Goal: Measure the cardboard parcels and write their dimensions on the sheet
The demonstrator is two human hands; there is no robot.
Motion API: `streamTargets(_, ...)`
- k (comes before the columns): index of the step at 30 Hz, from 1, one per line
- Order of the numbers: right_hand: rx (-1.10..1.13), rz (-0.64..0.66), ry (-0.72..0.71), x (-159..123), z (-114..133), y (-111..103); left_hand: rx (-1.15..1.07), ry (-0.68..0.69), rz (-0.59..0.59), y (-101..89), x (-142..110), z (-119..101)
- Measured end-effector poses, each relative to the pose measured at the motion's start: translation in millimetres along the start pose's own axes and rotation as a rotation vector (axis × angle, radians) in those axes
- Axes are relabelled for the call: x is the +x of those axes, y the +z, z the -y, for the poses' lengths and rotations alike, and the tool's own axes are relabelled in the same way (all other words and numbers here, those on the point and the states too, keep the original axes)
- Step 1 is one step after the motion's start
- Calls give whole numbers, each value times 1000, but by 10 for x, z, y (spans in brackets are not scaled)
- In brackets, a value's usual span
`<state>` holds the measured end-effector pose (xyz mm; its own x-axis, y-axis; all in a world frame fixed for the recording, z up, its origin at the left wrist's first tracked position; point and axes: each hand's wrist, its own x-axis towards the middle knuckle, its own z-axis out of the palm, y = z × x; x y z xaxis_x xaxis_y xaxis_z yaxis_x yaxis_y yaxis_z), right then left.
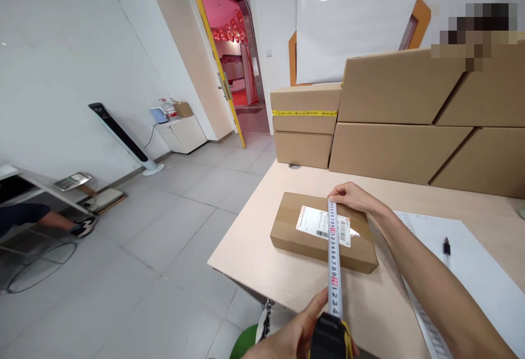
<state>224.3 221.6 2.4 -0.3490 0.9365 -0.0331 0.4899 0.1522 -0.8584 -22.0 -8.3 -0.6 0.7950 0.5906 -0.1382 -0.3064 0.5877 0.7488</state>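
Pinching the blade (333, 249) by its end at the far edge of the box (289, 219), with the right hand (351, 195) nearly closed. Gripping the case (329, 337) with the left hand (296, 327) curled round it, well apart from the right hand. Lying flat on the table (254, 233), under the blade: the box.

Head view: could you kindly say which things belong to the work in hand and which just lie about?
In use:
black and yellow tape measure, left hand on its case, right hand at the strip's end
flat brown cardboard box beneath the strip

Apparently just lying about:
black-capped pen
white paper sheets
stacked cardboard boxes
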Motion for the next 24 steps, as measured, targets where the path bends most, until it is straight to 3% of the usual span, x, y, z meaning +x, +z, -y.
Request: streamTargets(24, 20, -5, 26, -17, 31, 8, 5, 33, 19, -57, -19, 29)
